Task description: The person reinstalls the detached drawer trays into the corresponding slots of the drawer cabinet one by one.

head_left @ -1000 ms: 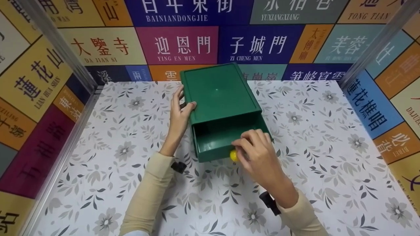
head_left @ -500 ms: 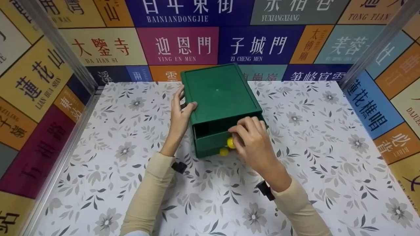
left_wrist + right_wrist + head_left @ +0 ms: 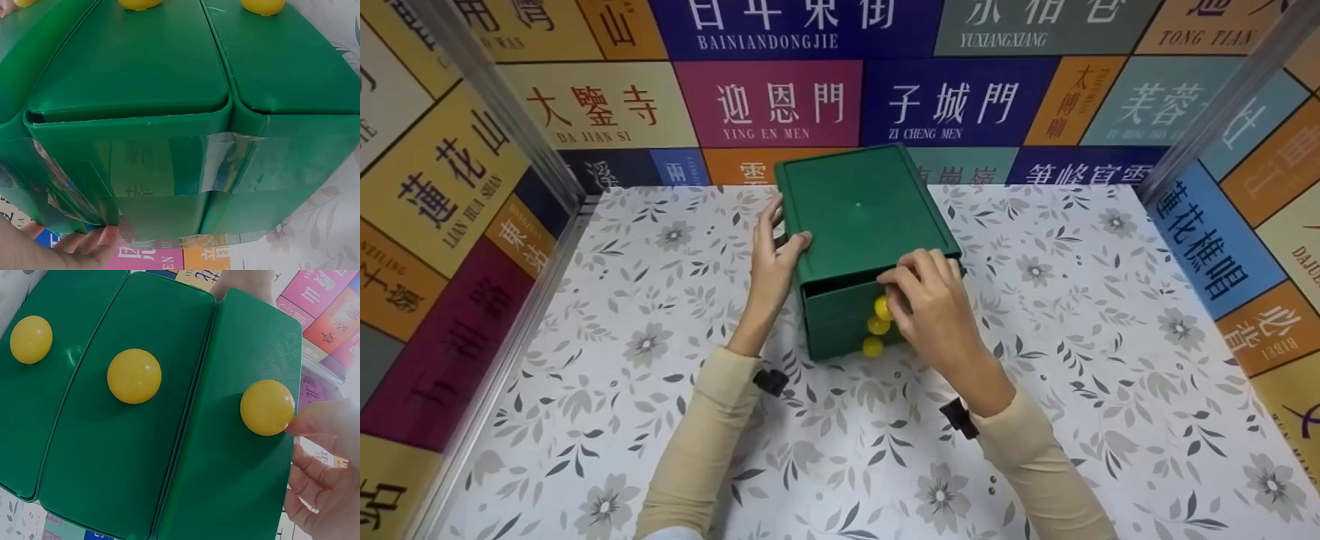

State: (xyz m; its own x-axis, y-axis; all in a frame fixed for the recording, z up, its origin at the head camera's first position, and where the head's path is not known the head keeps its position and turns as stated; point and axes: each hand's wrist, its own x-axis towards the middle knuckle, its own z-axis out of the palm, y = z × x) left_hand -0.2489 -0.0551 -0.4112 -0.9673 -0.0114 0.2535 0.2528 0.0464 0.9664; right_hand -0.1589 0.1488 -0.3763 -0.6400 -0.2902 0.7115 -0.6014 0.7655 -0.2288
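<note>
A green plastic cabinet (image 3: 859, 206) stands on the table with its three drawers stacked, each with a round yellow knob. The top drawer (image 3: 247, 343) sticks out slightly, leaving a narrow dark gap along its upper edge in the head view. My right hand (image 3: 936, 307) pinches the top drawer's knob (image 3: 267, 406), its other fingers at the drawer's upper edge. The middle knob (image 3: 134, 376) and lowest knob (image 3: 31, 339) are untouched. On the cabinet's left side rests my left hand (image 3: 771, 255), thumb on the top edge, fingers along the side and partly hidden.
The table (image 3: 645, 420) has a white floral covering. Behind it rises a back wall (image 3: 765, 105) of coloured sign panels, close to the cabinet's rear. Clear tape (image 3: 152, 169) runs across the cabinet's left side. Side walls enclose the table.
The top drawer has slid inward, from well pulled out to nearly flush, with my right hand moving along. The lower knobs have come into view. My left hand stays on the cabinet.
</note>
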